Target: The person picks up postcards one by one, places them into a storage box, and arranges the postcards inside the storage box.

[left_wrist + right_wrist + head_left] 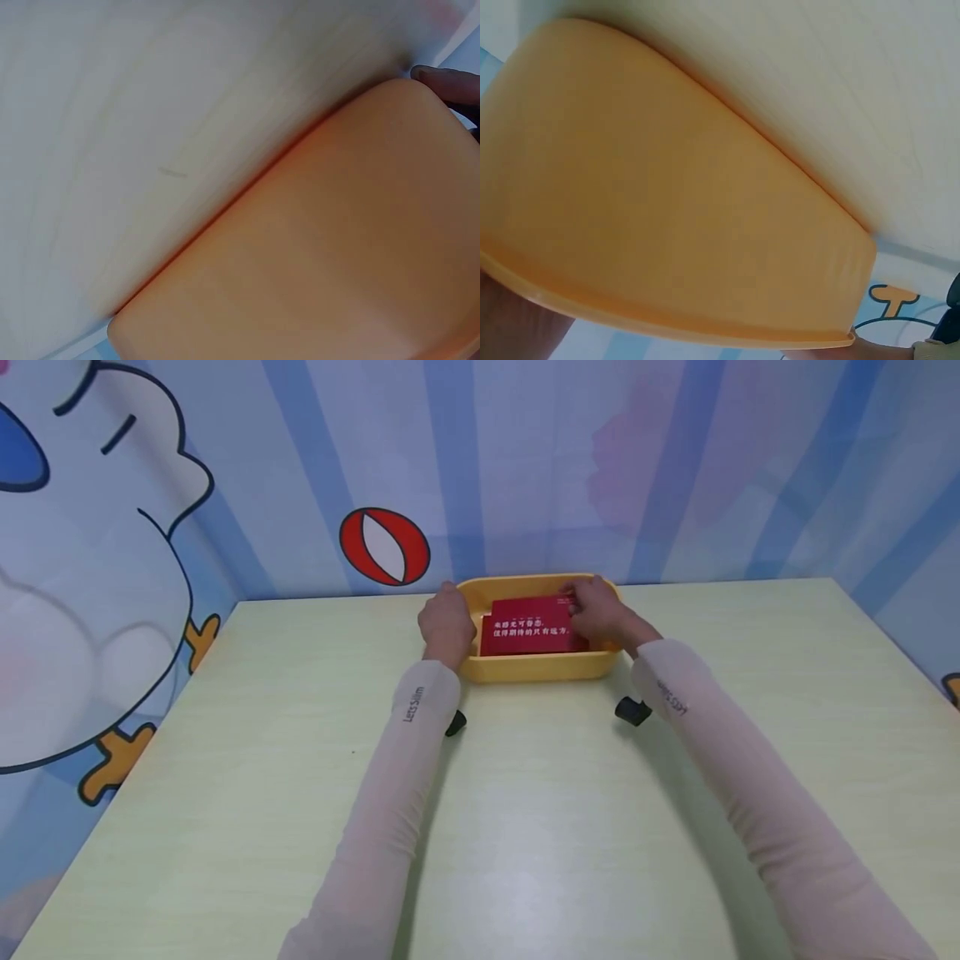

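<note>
A yellow plastic tray [536, 670] stands at the back of the table. My left hand [447, 620] grips its left end, and a fingertip [442, 81] shows at the tray's corner in the left wrist view. Inside the tray lie red cards [528, 639] with white printed characters, the upper one overlapping another red piece at the left. My right hand [597, 612] reaches over the right end of the tray and pinches the upper red card at its right edge. The tray's outer wall [675, 180] fills much of the right wrist view and hides most of that hand.
The pale wooden table [525, 827] reaches back to a blue striped backdrop [517, 468] close behind the tray. Black wrist devices [633, 711] hang below both sleeves, just above the table.
</note>
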A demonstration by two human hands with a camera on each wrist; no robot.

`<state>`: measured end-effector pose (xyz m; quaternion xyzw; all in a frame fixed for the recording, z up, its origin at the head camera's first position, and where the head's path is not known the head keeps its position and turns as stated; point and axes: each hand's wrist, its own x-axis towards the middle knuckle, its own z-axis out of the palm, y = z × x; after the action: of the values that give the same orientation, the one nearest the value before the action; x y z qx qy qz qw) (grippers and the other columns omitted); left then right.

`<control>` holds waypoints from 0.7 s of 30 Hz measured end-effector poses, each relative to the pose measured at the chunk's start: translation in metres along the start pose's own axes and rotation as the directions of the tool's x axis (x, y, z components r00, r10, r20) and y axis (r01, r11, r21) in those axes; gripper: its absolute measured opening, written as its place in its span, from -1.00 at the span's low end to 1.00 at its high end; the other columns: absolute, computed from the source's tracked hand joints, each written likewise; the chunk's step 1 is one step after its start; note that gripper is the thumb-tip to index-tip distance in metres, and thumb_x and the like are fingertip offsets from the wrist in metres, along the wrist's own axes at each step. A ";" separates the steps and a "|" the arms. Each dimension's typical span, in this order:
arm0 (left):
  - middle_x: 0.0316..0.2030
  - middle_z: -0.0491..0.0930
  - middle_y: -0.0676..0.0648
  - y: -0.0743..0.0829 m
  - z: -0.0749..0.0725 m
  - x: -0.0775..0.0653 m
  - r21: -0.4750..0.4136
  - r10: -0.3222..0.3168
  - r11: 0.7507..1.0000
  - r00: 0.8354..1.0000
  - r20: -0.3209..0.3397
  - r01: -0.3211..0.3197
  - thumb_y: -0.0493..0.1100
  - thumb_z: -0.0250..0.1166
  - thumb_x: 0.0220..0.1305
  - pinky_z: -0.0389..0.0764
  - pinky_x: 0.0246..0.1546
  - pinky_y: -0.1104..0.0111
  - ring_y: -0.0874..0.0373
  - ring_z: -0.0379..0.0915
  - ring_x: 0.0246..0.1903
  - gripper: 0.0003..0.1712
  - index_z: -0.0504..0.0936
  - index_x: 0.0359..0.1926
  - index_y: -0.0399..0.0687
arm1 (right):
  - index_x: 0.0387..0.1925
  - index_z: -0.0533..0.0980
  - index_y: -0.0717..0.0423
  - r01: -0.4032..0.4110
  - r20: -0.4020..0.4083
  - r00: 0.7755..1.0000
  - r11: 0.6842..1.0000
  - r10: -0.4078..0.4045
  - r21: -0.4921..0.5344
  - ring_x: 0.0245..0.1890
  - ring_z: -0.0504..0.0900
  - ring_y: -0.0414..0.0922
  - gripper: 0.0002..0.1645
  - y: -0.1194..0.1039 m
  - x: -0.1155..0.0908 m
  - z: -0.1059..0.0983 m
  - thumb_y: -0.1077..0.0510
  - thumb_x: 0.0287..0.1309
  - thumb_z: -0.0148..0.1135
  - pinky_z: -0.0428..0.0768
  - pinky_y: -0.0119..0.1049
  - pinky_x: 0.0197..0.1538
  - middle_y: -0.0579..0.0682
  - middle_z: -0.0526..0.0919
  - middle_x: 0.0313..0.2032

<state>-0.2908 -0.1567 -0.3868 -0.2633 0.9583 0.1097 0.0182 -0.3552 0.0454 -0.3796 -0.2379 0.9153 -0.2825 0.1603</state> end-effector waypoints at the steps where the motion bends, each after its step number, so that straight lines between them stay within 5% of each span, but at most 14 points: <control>1: -0.08 0.59 -0.12 0.000 0.000 0.000 -0.003 0.001 1.000 1.000 -0.002 -0.001 -0.10 0.33 0.23 0.68 0.00 0.20 0.05 0.60 -0.09 -0.41 0.26 0.15 -0.17 | 0.38 0.17 0.21 -0.004 -0.009 1.000 1.000 0.004 -0.007 0.27 0.22 0.11 -0.32 0.000 0.000 0.001 0.31 0.24 0.06 0.33 0.03 0.40 0.23 0.20 0.28; 9: -0.08 0.57 -0.12 -0.001 -0.001 0.001 -0.002 -0.001 1.000 1.000 0.010 0.001 -0.11 0.31 0.24 0.67 0.02 0.19 0.05 0.58 -0.07 -0.44 0.26 0.14 -0.17 | 0.39 0.19 0.15 -0.028 -0.046 0.999 1.000 0.028 -0.008 0.25 0.23 0.11 -0.32 -0.001 0.000 0.004 0.04 0.33 0.10 0.35 0.06 0.38 0.25 0.18 0.28; 21: -0.07 0.59 -0.12 0.002 -0.003 0.000 -0.013 0.011 1.000 1.000 0.015 -0.011 -0.12 0.33 0.24 0.66 0.03 0.20 0.05 0.58 -0.07 -0.43 0.26 0.15 -0.17 | 0.35 0.25 0.12 -0.052 -0.085 0.995 0.998 0.049 -0.034 0.25 0.25 0.09 -0.30 0.001 0.001 0.006 0.03 0.25 0.23 0.39 0.04 0.36 0.21 0.19 0.27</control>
<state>-0.2914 -0.1555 -0.3839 -0.2572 0.9588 0.1181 0.0230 -0.3534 0.0429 -0.3847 -0.2056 0.9319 -0.2718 0.1245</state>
